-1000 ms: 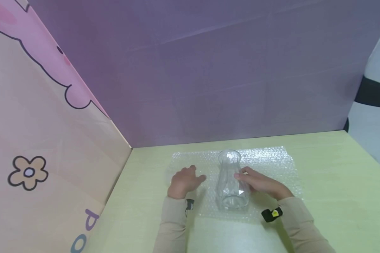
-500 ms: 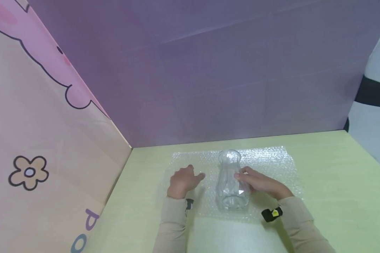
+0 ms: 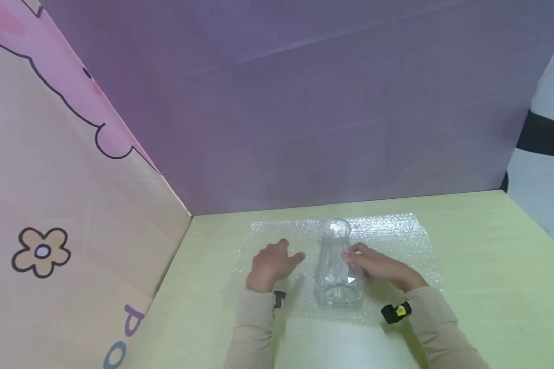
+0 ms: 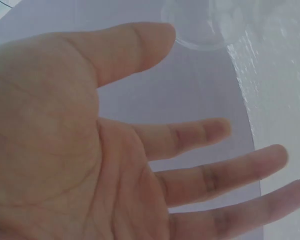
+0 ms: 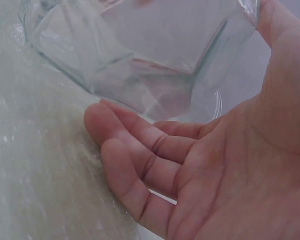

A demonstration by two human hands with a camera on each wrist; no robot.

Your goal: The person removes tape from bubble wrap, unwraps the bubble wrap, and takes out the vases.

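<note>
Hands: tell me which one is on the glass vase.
The right hand holds the clear glass vase, fingers curled round its side. The left hand lies apart from it, fingers spread over the bubble wrap.

Pale green table (image 3: 489, 266) — bubble wrap sheet (image 3: 397, 236) lies flat on it.

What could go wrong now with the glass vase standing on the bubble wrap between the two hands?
1. The glass vase stands upright on soft bubble wrap, an uneven footing, so a nudge might tip it.
2. Only the right hand touches it, with curled fingers at its side; smooth glass may slip from such a light hold.
3. The left hand is open and apart from the vase; if it pulls the sheet, the vase could topple.
</note>
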